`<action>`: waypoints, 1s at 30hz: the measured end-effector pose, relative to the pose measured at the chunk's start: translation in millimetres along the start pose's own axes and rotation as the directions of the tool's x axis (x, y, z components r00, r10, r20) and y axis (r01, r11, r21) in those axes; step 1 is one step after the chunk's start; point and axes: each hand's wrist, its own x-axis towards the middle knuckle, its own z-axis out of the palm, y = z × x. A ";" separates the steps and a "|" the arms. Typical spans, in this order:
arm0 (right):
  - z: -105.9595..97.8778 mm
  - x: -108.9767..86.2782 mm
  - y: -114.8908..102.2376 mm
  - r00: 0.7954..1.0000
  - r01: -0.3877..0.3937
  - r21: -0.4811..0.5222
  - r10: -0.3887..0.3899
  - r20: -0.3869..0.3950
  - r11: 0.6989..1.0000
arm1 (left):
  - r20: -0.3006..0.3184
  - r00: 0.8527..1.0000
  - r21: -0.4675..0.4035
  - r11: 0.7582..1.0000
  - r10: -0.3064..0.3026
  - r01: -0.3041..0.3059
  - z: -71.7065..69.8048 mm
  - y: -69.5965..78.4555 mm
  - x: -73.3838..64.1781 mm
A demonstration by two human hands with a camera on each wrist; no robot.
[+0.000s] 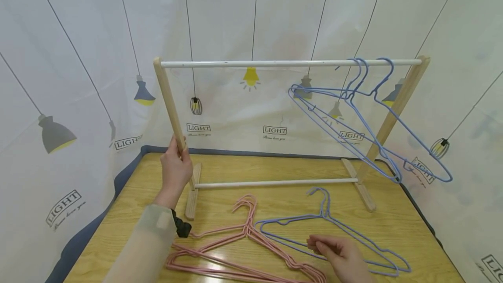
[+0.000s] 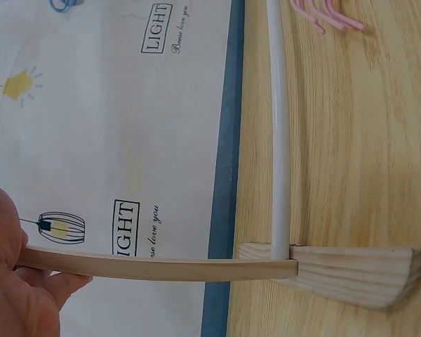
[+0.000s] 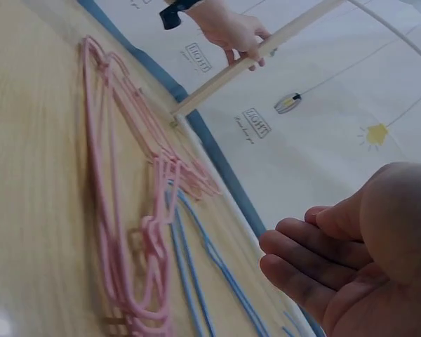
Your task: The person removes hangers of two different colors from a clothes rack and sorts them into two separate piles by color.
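My left hand (image 1: 177, 165) grips the left wooden post (image 1: 170, 99) of a clothes rack, with its fingers around the lower half of the post. The right hand (image 1: 341, 254) hovers above the table with loosely bent fingers (image 3: 302, 246) and nothing in it. Just under it lie blue hangers (image 1: 355, 230), partly hidden by the hand. A stack of pink hangers (image 1: 247, 230) lies to their left, overlapping them a little. On the rack's white top rail (image 1: 251, 63), three blue hangers (image 1: 373, 93) hang near the right end.
A white lower bar (image 1: 275, 183) joins the rack's wooden feet (image 1: 359, 184) on the wood-grain table (image 1: 129, 226). Behind stands a pale curtain (image 1: 228, 21) printed with lamps and "LIGHT" labels. A black band (image 1: 182, 224) circles the left wrist.
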 end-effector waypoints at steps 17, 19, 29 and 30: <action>-65.4 14.1 -73.3 0.875 -0.025 -0.028 0.008 -0.484 0.999 | -0.012 1.000 0.013 1.000 0.009 -0.008 -0.2 -1.7 -1.1; -74.7 15.7 -80.1 0.838 -0.041 0.008 0.039 -0.544 0.999 | -0.016 1.000 0.017 1.000 0.017 -0.016 -1.3 -1.5 -1.2; -99.6 24.7 -92.5 0.568 -0.031 0.202 0.184 -0.802 0.979 | -0.009 1.000 0.005 1.000 0.012 -0.012 0.2 -0.5 -1.6; -100.8 26.0 -93.2 0.547 -0.021 0.200 0.179 -0.818 0.980 | -0.009 1.000 0.006 1.000 0.011 -0.011 0.4 -0.4 -1.6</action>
